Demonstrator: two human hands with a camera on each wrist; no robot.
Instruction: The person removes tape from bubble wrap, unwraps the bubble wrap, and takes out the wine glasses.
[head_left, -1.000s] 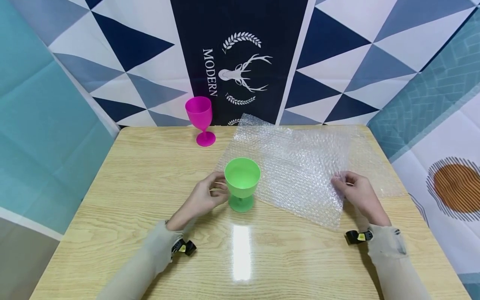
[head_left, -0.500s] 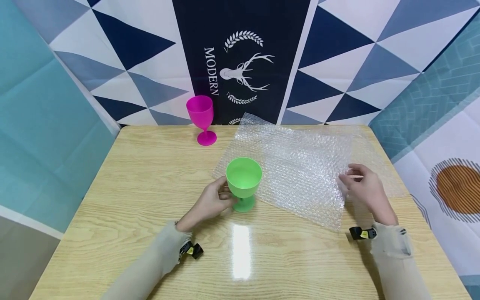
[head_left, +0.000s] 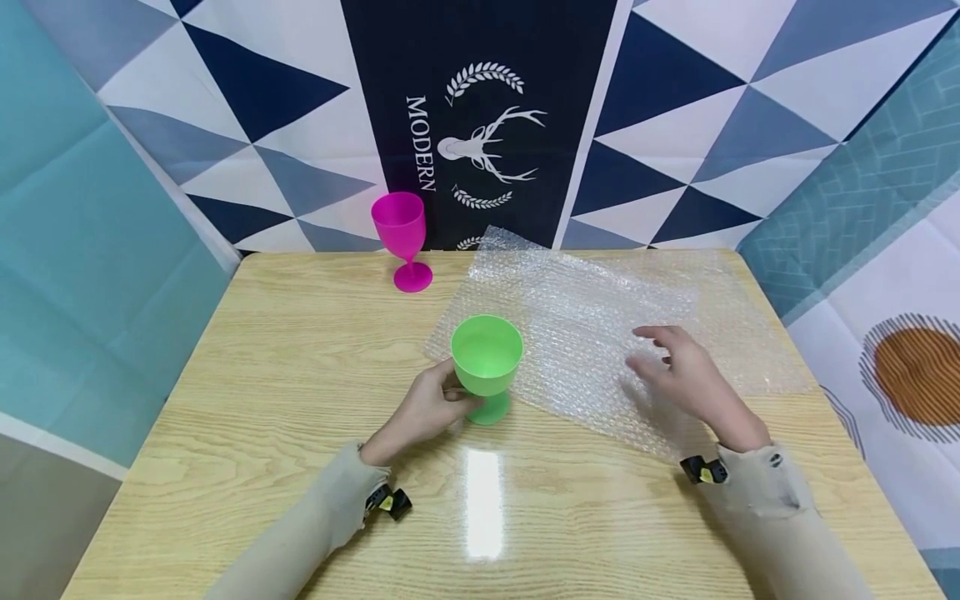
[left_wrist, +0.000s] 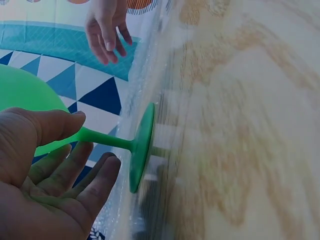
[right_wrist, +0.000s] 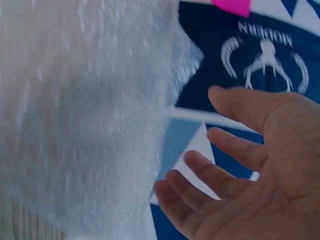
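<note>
A green plastic goblet (head_left: 487,354) stands upright on the table near the middle. My left hand (head_left: 431,400) holds it loosely from the left, just under the bowl. In the left wrist view the thumb (left_wrist: 60,125) lies along the underside of the bowl, and the curled fingers (left_wrist: 95,192) are on the other side of the stem (left_wrist: 110,140). My right hand (head_left: 682,375) hovers over a sheet of bubble wrap (head_left: 585,342), thumb and fingers spread, holding nothing. In the right wrist view, the bubble wrap (right_wrist: 90,110) lies beyond the spread fingers.
A magenta goblet (head_left: 399,229) stands upright at the back edge of the wooden table (head_left: 300,350). Behind the bubble wrap, whose second layer reaches the right edge, hangs a patterned cloth (head_left: 480,100). More cloth covers both sides.
My right hand has let go of the bubble wrap's right edge and moved left above it. My left hand has slid further around the green goblet's stem; the goblet stays in place.
</note>
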